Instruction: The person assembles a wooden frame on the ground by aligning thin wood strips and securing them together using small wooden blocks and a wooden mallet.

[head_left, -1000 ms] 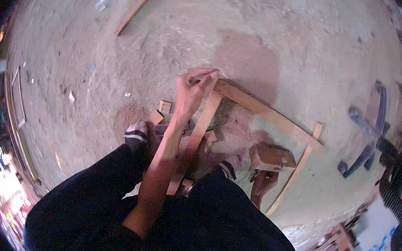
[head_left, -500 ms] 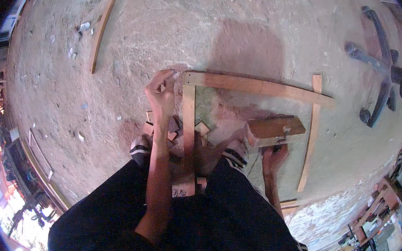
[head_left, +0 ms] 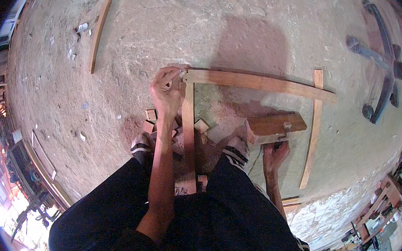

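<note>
My left hand (head_left: 166,93) is closed in a pinch at the corner of a wooden frame, its fingertips touching the end of the top strip (head_left: 258,82). Whatever small thing the pinch holds is hidden. From that corner an upright strip (head_left: 189,110) runs down between my legs. My right hand (head_left: 275,157) is closed below a blocky wooden mallet head (head_left: 276,125), gripping what appears to be its handle, mostly hidden. A small peg-like end sticks out of the head. The head hangs between the two upright strips, near my right shoe (head_left: 236,149).
Another upright strip (head_left: 312,131) lies under the top strip's right end. Wood offcuts (head_left: 202,125) are piled between my shoes. A long strip (head_left: 103,24) lies at far left. A dark chair base (head_left: 381,60) stands at far right. Paper scraps (head_left: 82,28) litter the rough floor.
My left hand has moved slightly right and its fingers now meet the frame's corner. The right hand and mallet are nearly where they were.
</note>
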### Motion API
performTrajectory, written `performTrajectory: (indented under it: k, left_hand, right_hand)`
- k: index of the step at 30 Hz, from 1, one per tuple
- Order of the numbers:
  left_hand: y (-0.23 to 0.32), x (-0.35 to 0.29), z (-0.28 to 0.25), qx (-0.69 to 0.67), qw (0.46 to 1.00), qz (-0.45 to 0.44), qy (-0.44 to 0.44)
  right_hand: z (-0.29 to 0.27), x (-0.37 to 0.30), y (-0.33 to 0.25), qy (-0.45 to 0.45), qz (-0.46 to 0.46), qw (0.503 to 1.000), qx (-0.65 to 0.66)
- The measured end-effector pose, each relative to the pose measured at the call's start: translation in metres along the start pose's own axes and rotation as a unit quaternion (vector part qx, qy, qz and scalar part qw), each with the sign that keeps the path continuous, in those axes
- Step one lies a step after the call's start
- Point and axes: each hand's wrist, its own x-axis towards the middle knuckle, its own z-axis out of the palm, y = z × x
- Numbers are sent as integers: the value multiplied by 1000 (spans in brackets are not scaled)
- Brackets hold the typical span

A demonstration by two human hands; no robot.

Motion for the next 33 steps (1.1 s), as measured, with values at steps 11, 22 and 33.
performTrajectory:
  k: [11, 22, 33]
  left_hand:
    - [0, -1, 6, 29, 997, 74, 12]
    - [-7, -6, 11, 37, 991, 127, 34]
    - [-4, -12, 11, 84, 985, 144, 53]
  right_hand:
    - [-1, 1, -9, 5, 75, 997, 36]
    - [-39, 24, -22, -64, 108, 951, 282]
    - [-49, 60, -198, -212, 128, 951, 185]
